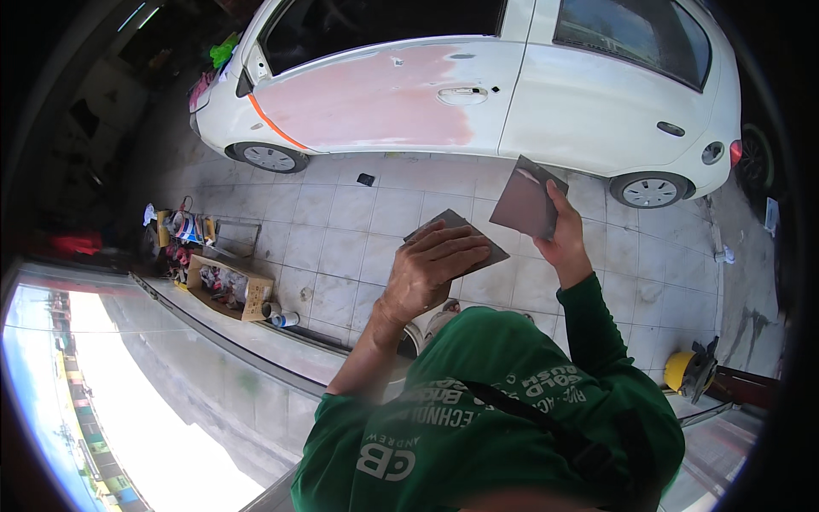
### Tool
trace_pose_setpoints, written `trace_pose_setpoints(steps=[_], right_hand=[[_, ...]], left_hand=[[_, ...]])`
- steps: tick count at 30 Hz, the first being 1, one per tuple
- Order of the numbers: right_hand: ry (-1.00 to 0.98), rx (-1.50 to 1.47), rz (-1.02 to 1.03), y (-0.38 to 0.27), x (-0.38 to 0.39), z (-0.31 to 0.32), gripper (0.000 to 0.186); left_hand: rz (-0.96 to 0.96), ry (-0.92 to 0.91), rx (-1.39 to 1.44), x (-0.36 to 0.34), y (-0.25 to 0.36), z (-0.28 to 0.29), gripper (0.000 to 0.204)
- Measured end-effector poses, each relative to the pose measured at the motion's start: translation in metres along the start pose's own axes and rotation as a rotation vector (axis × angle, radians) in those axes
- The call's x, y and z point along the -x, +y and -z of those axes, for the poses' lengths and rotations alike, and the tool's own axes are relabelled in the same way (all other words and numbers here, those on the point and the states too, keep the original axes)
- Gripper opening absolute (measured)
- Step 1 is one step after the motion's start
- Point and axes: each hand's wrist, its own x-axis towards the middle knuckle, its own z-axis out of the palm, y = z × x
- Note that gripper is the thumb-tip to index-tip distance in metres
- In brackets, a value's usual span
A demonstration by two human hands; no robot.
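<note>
Holding a dark, apparently sandpaper sheet (456,220) beneath the flattened fingers of the left hand (431,266); pinching a second sheet (522,200) in the right hand (566,237), just beside. Already separate, but not yet against the pink-patched car door (367,98) beyond both grips.

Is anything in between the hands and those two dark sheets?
Nothing visible is in between. The right hand holds one dark sheet directly, and the left hand has its fingers right across the other sheet.

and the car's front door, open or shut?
Shut: the front door looks flush with the rear door, only a thin seam between.
</note>
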Motion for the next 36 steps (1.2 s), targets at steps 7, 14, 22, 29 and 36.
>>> trace_pose_setpoints(steps=[7, 14, 22, 29, 36], right_hand=[[-0.265, -0.303, -0.147, 0.049, 0.012, -0.078, 0.045], [-0.237, -0.222, -0.189, 0.058, -0.015, -0.083, 0.049], [-0.332, -0.193, -0.342, 0.055, -0.130, -0.091, 0.052], [-0.726, 0.775, 0.210, 0.052, -0.242, -0.150, 0.053], [-0.342, 0.008, -0.650, 0.047, -0.364, -0.178, 0.035]], left_hand=[[-0.021, 0.219, 0.265, -0.010, -0.017, 0.015, 0.041], [0.287, 0.185, -0.005, 0.019, -0.115, 0.031, 0.045], [0.455, 0.032, -0.106, 0.013, -0.178, 0.039, 0.055], [0.430, 0.149, -0.281, -0.108, -0.236, 0.047, 0.027], [0.470, -0.057, -0.413, -0.107, -0.239, 0.053, 0.022]])
